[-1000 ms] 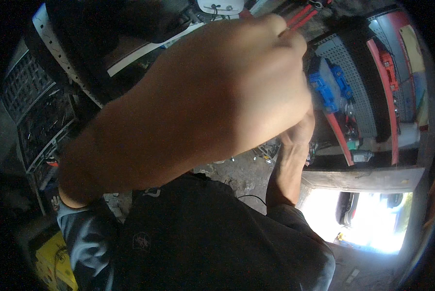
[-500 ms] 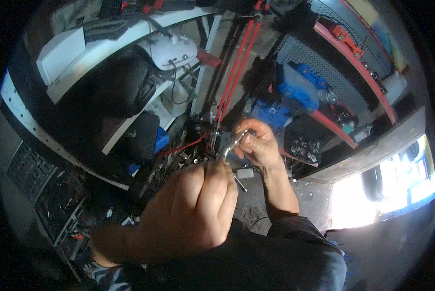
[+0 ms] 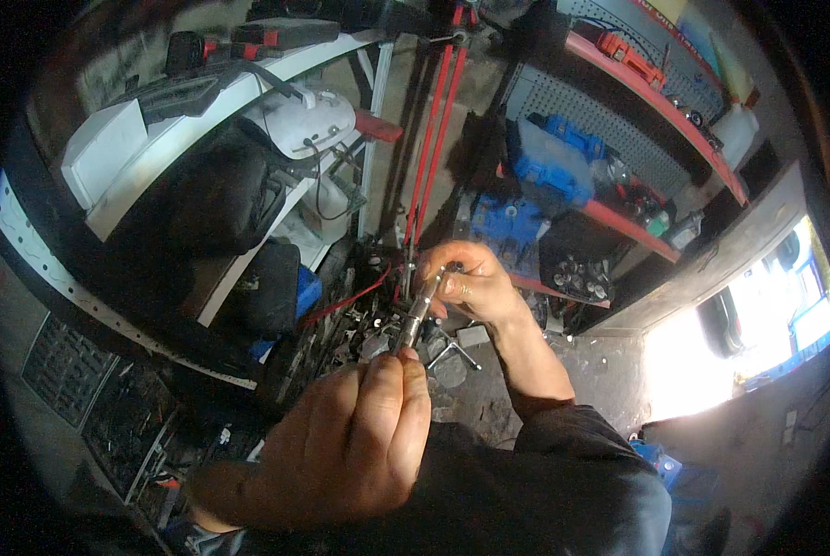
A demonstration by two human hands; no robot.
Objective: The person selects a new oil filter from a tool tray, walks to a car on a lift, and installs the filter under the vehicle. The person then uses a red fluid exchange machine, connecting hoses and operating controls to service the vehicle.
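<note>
Silvery metal rod, slim and stepped, lies slantwise between my two hands in front of my chest, its lower end towards my left and its upper end towards my right. My left hand is clamped on the lower end, thumb and fingers pressed together round it, with the back of the hand turned up to me. My right hand is closed about the upper end, its fingers curled and the thumb near the tip; just what they cover there I can't make out. Past the rod and below my right hand, a T-shaped metal tool shows above the grey floor, among small metal parts too jumbled to tell. Beyond my hands two long red bars run up side by side. To the right of them a blue case sits on a red-edged shelf, an orange-red tool rests on the shelf above, and a cluster of shiny metal pieces lies lower down. Over on my left stand white-edged shelves with a rounded white object and a bulky black thing, and on my far right a bright opening lets daylight in
</note>
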